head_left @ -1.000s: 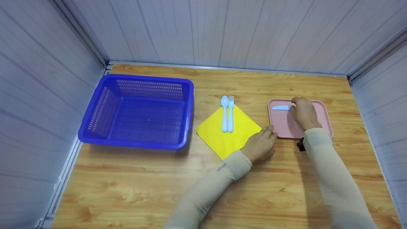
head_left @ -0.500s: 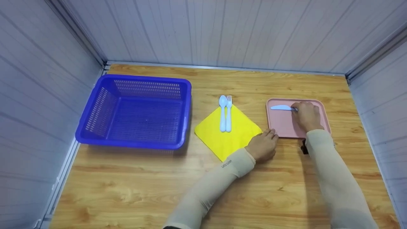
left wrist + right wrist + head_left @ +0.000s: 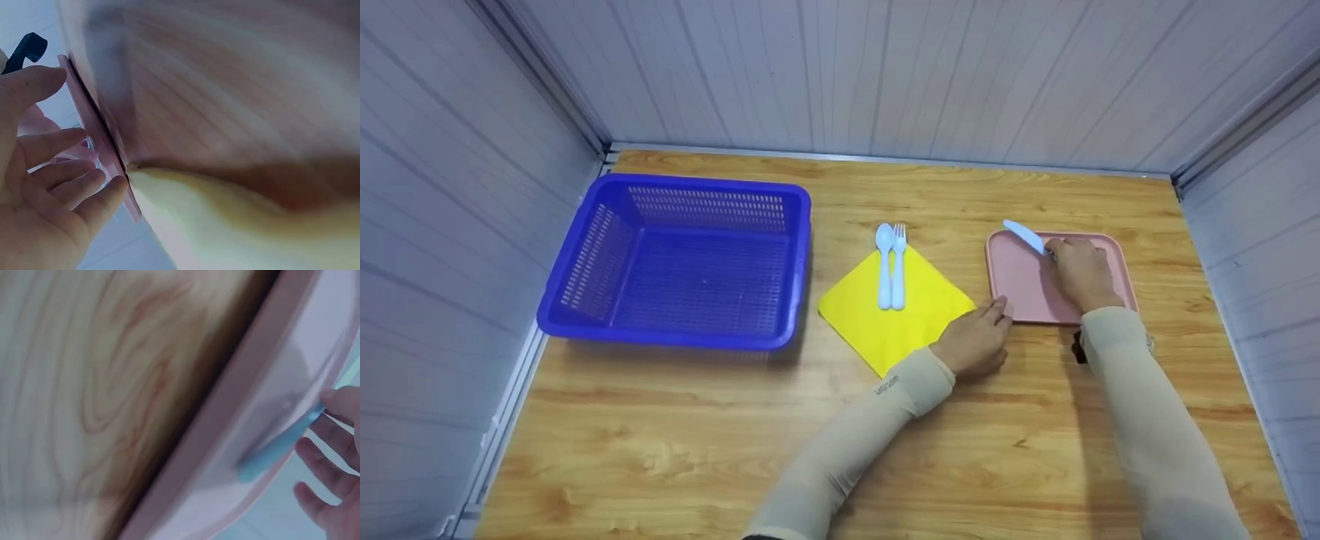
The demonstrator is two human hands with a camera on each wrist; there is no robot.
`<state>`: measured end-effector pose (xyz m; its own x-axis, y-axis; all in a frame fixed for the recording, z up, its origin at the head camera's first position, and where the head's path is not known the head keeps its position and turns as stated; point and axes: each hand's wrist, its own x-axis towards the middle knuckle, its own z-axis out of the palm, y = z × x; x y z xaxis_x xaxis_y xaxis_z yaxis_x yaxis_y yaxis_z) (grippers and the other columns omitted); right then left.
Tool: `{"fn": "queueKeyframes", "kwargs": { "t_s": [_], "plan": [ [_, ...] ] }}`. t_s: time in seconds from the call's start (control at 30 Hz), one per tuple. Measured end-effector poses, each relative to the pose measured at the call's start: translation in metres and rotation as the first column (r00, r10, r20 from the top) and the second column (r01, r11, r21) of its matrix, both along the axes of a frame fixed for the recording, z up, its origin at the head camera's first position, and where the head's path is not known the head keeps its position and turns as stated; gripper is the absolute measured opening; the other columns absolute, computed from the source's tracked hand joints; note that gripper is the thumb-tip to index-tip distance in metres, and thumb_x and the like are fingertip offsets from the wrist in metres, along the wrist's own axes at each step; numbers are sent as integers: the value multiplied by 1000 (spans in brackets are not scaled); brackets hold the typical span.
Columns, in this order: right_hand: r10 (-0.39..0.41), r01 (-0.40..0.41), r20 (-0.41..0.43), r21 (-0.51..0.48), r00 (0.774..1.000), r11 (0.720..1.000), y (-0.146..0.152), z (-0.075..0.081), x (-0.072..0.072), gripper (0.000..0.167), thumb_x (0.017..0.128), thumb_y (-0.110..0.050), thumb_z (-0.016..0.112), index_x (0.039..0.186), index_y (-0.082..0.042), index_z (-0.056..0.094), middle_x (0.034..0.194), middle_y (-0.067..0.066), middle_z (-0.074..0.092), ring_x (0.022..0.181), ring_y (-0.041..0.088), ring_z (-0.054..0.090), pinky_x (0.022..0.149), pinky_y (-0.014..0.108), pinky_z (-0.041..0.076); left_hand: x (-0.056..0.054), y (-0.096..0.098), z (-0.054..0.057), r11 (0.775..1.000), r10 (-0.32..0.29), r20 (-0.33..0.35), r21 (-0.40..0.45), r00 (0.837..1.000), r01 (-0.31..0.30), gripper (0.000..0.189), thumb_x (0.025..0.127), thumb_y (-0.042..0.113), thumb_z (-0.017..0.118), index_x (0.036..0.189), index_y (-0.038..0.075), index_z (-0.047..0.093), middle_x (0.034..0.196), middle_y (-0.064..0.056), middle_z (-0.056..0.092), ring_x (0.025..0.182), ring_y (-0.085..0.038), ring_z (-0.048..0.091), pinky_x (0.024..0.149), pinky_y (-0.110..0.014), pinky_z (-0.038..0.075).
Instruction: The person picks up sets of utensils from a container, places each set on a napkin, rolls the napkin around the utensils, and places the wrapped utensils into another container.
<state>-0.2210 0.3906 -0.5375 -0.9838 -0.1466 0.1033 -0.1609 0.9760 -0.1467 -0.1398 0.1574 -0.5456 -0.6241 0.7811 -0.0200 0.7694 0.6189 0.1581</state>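
Observation:
A light blue knife (image 3: 1024,237) is pinched by my right hand (image 3: 1081,274) over the pink tray (image 3: 1027,296), its blade tilted toward the tray's far left corner. The right wrist view shows the knife handle (image 3: 275,453) between thumb and fingers, close above the tray's surface. My left hand (image 3: 973,341) has its fingers loosely extended at the tray's near left corner, beside the yellow napkin (image 3: 855,307). In the left wrist view those fingers (image 3: 101,205) reach to the tray's edge. On the napkin lie a light blue spoon (image 3: 884,266) and a fork (image 3: 898,270), side by side.
A large blue basket (image 3: 802,262) stands on the left of the wooden table (image 3: 660,442). Pale panel walls (image 3: 840,75) enclose the back and both sides.
My right hand has picked the knife up from flat on the tray, and its blade tip has swung up and away over the tray's far rim. The left hand has hardly moved.

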Motion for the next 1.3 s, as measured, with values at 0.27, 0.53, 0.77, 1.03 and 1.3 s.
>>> {"fn": "queueKeyframes", "kwargs": {
  "t_s": [0.27, 0.53, 0.77, 1.03, 1.3],
  "plan": [
    [7, -8, -11, -162, 1000, 987, -49, 14, 2, 14, 92, -7, 60, 88, 5, 65, 77, 19, 61, 65, 32, 53, 59, 48, 46, 1, -48, 3, 996, 62, -60, 72, 996, -58, 41, 100, 31, 56, 129, 4, 65, 147, -19, 49, 138, -30, 44, 114, -33, 32],
    [-110, 136, 90, -381, 990, 914, -98, 14, 1, 22, 92, -11, 58, 100, 4, 71, 89, 18, 70, 73, 25, 60, 65, 40, 50, 6, -106, 4, 978, 197, 18, 70, 980, -197, 46, 100, 33, 58, 133, 1, 61, 149, -21, 46, 139, -32, 41, 114, -37, 33],
    [-155, 233, 193, -496, 969, 837, -128, 7, -1, 30, 93, -19, 64, 107, 6, 73, 97, 19, 71, 84, 27, 67, 72, 37, 56, 10, -143, 2, 943, 310, 69, 104, 948, -316, 50, 99, 31, 62, 135, -2, 58, 146, -23, 48, 137, -38, 43, 113, -43, 35],
    [-160, 317, 316, -543, 935, 777, -158, -3, -2, 26, 93, -21, 65, 103, 0, 74, 91, 13, 70, 73, 19, 61, 60, 25, 50, 15, -166, -2, 930, 368, 17, 3, 930, -368, 51, 93, 33, 68, 130, -1, 62, 141, -28, 49, 130, -46, 47, 108, -47, 41],
    [-148, 329, 340, -570, 929, 753, -181, -11, -4, 24, 90, -18, 62, 101, -2, 75, 88, 12, 71, 65, 17, 63, 57, 26, 52, 18, -172, -2, 919, 395, 84, -19, 915, -395, 56, 91, 30, 71, 135, -1, 57, 143, -27, 47, 131, -47, 45, 103, -47, 46]
  ]
}}
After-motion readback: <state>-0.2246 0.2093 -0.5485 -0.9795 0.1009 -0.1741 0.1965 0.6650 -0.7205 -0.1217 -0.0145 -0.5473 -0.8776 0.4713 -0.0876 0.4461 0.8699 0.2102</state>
